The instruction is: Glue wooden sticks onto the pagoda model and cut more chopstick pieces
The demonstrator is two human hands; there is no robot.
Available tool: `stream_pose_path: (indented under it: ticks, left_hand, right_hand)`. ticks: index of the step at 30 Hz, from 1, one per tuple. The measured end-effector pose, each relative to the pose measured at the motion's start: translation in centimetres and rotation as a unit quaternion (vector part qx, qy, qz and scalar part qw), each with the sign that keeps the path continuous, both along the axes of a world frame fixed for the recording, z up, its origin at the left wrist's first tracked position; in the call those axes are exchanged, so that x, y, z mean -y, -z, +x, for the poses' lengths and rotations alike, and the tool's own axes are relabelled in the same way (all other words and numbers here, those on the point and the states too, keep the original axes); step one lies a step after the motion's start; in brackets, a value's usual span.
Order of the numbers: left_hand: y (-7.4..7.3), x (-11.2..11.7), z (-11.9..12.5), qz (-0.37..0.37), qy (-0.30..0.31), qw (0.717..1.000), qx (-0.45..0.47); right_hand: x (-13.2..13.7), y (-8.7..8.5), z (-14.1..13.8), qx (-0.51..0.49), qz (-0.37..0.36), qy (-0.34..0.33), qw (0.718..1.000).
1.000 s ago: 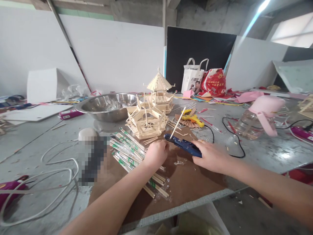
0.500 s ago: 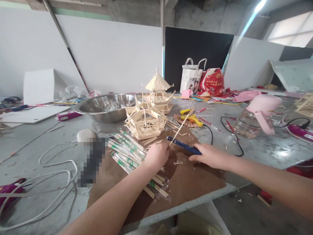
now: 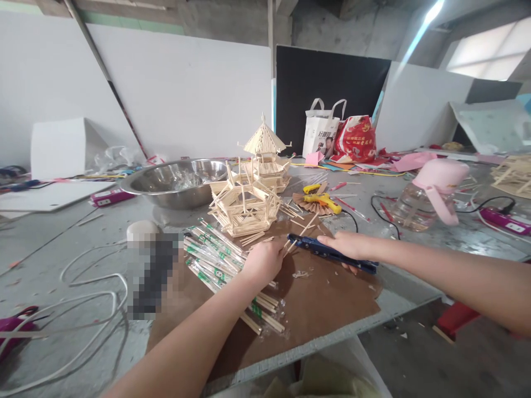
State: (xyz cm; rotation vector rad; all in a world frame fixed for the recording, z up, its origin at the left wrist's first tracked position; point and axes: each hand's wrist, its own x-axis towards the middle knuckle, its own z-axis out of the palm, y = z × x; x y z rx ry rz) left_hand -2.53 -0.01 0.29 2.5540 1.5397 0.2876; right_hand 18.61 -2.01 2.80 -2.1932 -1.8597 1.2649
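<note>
Closed in a pinch, my left hand [image 3: 263, 262] holds a thin wooden chopstick [image 3: 306, 226] that slants up and away to the right. My right hand [image 3: 346, 246] is wrapped around a long blue plier-like cutter [image 3: 317, 249]. The cutter's head meets the chopstick just beyond my left fingertips; whether its jaws are closed is too small to tell. Several wrapped chopsticks [image 3: 215, 249] lie under and beside my left wrist. Behind the hands stands a hexagonal chopstick frame [image 3: 244, 207], with a roofed pagoda model [image 3: 265, 141] behind it.
A brown board [image 3: 332, 304] covers the table's front. A steel basin [image 3: 176, 196] stands back left, a yellow glue gun [image 3: 326, 202] back right. Further right is a pink-lidded bottle [image 3: 431, 193]. White cable [image 3: 112, 293] loops at left; cut sticks [image 3: 290, 210] lie near the frame.
My right hand has moved slightly right along the cutter, whose handles now show spread apart behind the hand. The chopstick has tilted lower. The camera view has shifted slightly.
</note>
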Motion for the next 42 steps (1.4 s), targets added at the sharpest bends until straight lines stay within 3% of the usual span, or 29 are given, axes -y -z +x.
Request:
stream_pose_path:
  ticks: [4,9,26,34,42]
  left_hand:
    - [0.0,0.0,0.3,0.005,0.029,1.0,0.005]
    - [-0.2,0.0,0.6,-0.006,0.044,0.999,0.009]
    - [-0.2,0.3,0.8,0.004,0.018,0.999,-0.037]
    - [-0.3,0.4,1.1,0.001,0.008,0.998,-0.063]
    - [-0.1,0.4,1.4,0.003,-0.015,0.997,-0.076]
  right_hand:
    - [0.2,-0.3,-0.7,0.012,0.006,0.012,1.0]
    - [0.3,0.6,-0.9,0.006,0.015,0.031,0.999]
    - [0.3,0.8,-0.6,0.006,0.018,0.015,1.0]
    - [0.7,1.1,-0.9,0.03,0.037,0.024,0.999]
    - [0.9,1.5,-0.9,0.081,0.069,-0.008,0.994]
